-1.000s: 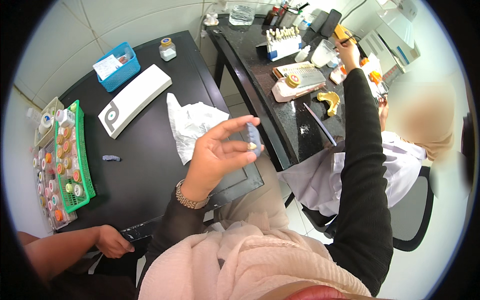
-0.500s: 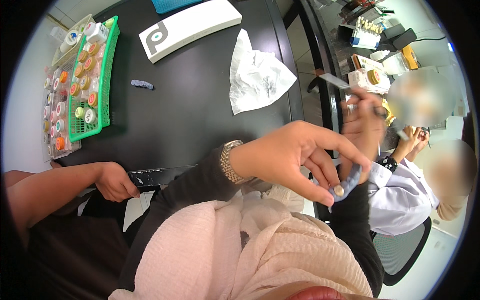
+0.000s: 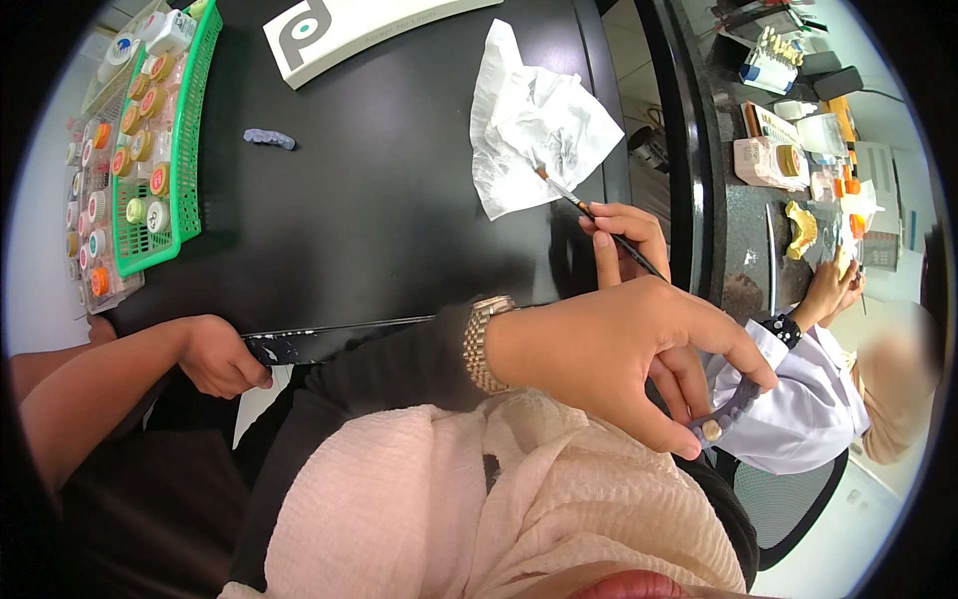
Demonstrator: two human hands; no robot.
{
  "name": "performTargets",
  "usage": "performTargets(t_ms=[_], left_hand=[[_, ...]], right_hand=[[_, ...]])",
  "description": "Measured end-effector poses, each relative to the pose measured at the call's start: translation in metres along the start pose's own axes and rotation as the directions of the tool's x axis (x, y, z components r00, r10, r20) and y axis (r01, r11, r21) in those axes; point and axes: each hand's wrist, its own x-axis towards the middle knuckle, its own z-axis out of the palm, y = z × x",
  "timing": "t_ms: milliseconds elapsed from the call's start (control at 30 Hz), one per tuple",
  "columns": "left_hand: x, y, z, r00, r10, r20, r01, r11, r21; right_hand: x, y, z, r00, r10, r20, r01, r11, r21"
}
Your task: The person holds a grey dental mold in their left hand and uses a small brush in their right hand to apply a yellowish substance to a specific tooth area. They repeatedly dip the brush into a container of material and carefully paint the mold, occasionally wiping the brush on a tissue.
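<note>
My left hand (image 3: pixel 639 349), a metal-banded watch at its wrist, pinches a blue-grey dental arch model (image 3: pixel 740 404) between thumb and fingers. One cream-coloured tooth crown (image 3: pixel 711 430) stands out on that arch near my thumb. Beyond it, partly hidden behind my left hand, my right hand (image 3: pixel 639 238) grips a thin dark-handled brush (image 3: pixel 599 222). The brush's brown tip rests at, or just over, a crumpled white tissue (image 3: pixel 534 120) on the black table. A second small blue-grey dental piece (image 3: pixel 269 139) lies farther left on the table.
A green basket (image 3: pixel 190 190) of small capped jars stands at the left, beside a white box (image 3: pixel 369 35). Another person's hand (image 3: pixel 222 357) is at the table's near edge. On the right bench lies a yellow dental model (image 3: pixel 800 232), near a co-worker in a white coat (image 3: pixel 788 409).
My right hand has swung left from the bench side, bringing the brush to the tissue. My left hand, still holding the arch model, has shifted slightly right and down. The view has turned somewhat.
</note>
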Motion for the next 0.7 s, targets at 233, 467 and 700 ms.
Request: performTargets(t_ms=[233,467,700], left_hand=[[0.002,0.002,0.0,0.999,0.027,-0.021,-0.026,0.999,0.038],[0.001,0.0,-0.001,0.999,0.0,-0.033,0.003,0.996,0.086],[0.001,-0.002,-0.001,0.999,0.021,-0.033,-0.018,0.997,0.079]], right_hand=[[0.006,-0.003,0.005,0.959,0.05,-0.279,0.009,0.978,0.208],[0.011,0.001,0.002,0.949,0.075,-0.307,0.015,0.96,0.28],[0.013,-0.001,0.003,0.949,0.088,-0.302,-0.005,0.964,0.265]])
